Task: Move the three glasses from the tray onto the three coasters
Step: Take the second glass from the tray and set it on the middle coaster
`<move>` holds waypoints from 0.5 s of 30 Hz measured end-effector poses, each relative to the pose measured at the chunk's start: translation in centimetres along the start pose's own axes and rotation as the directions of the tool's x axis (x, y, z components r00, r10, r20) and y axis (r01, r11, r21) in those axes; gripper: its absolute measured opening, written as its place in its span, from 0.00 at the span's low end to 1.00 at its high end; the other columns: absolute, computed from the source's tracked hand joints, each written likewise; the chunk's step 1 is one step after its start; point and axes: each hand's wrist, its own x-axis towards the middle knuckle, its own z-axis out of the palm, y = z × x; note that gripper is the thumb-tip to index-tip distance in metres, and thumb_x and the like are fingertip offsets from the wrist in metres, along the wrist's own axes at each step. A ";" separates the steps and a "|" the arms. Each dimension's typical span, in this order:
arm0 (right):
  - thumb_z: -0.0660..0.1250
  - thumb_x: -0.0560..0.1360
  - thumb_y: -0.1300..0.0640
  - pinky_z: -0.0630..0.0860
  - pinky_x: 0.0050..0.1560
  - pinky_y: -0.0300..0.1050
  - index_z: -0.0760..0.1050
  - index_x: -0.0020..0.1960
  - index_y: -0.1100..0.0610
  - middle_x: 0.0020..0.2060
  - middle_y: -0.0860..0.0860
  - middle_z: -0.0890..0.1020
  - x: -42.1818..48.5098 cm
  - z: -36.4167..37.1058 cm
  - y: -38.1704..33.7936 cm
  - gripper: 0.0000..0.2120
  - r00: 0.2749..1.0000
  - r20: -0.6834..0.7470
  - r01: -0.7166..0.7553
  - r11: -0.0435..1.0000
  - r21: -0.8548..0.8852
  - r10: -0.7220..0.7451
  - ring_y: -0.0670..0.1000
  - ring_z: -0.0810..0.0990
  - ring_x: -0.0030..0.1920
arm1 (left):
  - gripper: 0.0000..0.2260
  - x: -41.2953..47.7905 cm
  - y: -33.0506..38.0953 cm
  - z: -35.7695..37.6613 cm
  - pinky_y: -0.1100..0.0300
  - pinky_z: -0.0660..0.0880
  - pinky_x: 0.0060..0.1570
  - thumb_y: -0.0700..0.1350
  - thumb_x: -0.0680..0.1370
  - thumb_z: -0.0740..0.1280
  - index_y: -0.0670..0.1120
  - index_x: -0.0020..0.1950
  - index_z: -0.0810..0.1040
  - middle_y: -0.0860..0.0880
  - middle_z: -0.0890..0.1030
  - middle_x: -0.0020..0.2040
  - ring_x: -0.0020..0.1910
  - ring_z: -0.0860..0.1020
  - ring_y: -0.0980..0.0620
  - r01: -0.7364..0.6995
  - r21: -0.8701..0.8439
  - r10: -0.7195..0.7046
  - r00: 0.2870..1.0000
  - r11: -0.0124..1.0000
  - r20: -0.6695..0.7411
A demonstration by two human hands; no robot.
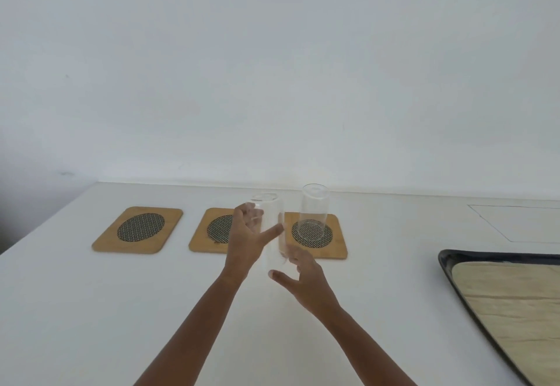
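Three bamboo coasters with dark mesh ovals lie in a row: left coaster (138, 229), middle coaster (202, 241) and right coaster (337, 247). One clear glass (313, 211) stands upright on the right coaster. A second clear glass (274, 252) is in the air, slightly tilted, in front of the gap between the middle and right coasters. My left hand (245, 235) grips its upper part. My right hand (304, 275) holds its lower end, thumb under the base. The third glass is not in view.
A dark tray (448, 260) with a beige liner sits at the right edge, partly cut off by the frame; no glass shows on its visible part. A thin rectangular outline (512, 223) marks the white table at the back right. A white wall rises behind.
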 end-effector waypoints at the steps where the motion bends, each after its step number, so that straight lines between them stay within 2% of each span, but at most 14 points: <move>1: 0.69 0.72 0.53 0.65 0.62 0.38 0.62 0.69 0.58 0.65 0.53 0.71 0.2 0.7 0.2 0.29 1.000 -0.001 0.008 0.998 -0.056 -0.008 0.50 0.70 0.65 | 0.28 0.6 -0.2 -0.8 0.56 0.71 0.58 0.40 0.66 0.76 0.42 0.60 0.66 0.47 0.75 0.56 0.57 0.74 0.50 -0.016 0.023 0.017 1.000 1.000 -0.019; 3: 0.67 0.74 0.54 0.64 0.62 0.35 0.61 0.70 0.58 0.66 0.53 0.70 0.6 1.8 0.5 0.28 1.000 -0.004 0.021 0.984 -0.176 -0.022 0.50 0.69 0.66 | 0.28 1.9 -0.6 -2.2 0.53 0.73 0.59 0.41 0.66 0.76 0.42 0.60 0.66 0.48 0.75 0.56 0.57 0.75 0.49 -0.044 0.077 0.047 0.998 0.996 -0.044; 6: 0.63 0.76 0.54 0.64 0.65 0.39 0.60 0.71 0.57 0.68 0.52 0.67 0.7 2.7 1.2 0.26 1.000 0.019 0.023 0.955 -0.294 -0.018 0.50 0.67 0.68 | 0.29 3.6 -1.4 -3.5 0.59 0.77 0.53 0.41 0.66 0.76 0.42 0.62 0.65 0.47 0.74 0.58 0.61 0.74 0.47 -0.038 0.080 0.043 0.997 0.996 -0.063; 10: 0.60 0.77 0.53 0.64 0.63 0.38 0.60 0.70 0.57 0.67 0.50 0.67 0.1 3.1 2.3 0.24 0.998 0.038 0.060 0.920 -0.388 -0.049 0.48 0.67 0.68 | 0.31 4.8 -1.7 -4.5 0.47 0.70 0.65 0.41 0.66 0.76 0.42 0.63 0.65 0.45 0.74 0.60 0.64 0.73 0.44 -0.032 0.079 0.040 0.995 0.996 -0.096; 12: 0.59 0.77 0.53 0.64 0.63 0.36 0.61 0.69 0.57 0.67 0.49 0.67 3.1 6.3 2.7 0.22 0.997 0.042 0.070 0.917 -0.392 -0.058 0.47 0.67 0.68 | 0.31 8.6 -3.6 -7.1 0.46 0.69 0.66 0.40 0.66 0.76 0.40 0.64 0.65 0.46 0.74 0.57 0.63 0.73 0.43 -0.015 0.105 0.027 0.993 0.994 -0.113; 15: 0.57 0.78 0.51 0.61 0.67 0.36 0.62 0.70 0.57 0.70 0.49 0.65 3.0 6.2 2.6 0.22 0.994 0.054 0.105 0.895 -0.434 -0.091 0.46 0.63 0.70 | 0.31 9.7 -4.2 -7.5 0.43 0.69 0.66 0.38 0.66 0.76 0.36 0.63 0.64 0.46 0.72 0.56 0.64 0.72 0.41 -0.020 0.085 0.031 0.991 0.996 -0.130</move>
